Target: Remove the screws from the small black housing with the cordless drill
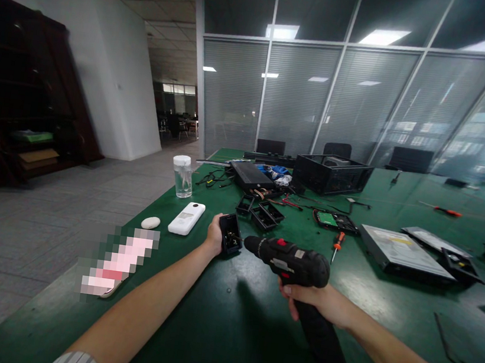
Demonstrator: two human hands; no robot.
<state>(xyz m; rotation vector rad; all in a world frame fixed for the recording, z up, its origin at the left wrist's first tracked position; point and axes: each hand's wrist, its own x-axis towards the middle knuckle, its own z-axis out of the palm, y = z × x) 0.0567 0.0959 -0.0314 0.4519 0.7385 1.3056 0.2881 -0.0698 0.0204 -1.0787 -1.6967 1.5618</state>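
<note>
My left fingers [217,226] are gripping the box [231,232], my right fingers [299,294] the drill [305,265]. From here, I'm wanting both steady and aligned.

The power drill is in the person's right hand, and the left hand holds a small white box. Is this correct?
Not quite: the small box in the left hand is black, not white, as the head view shows. The power drill is indeed in the right hand.

Black drill [302,268] (near black box [230,233])
</note>
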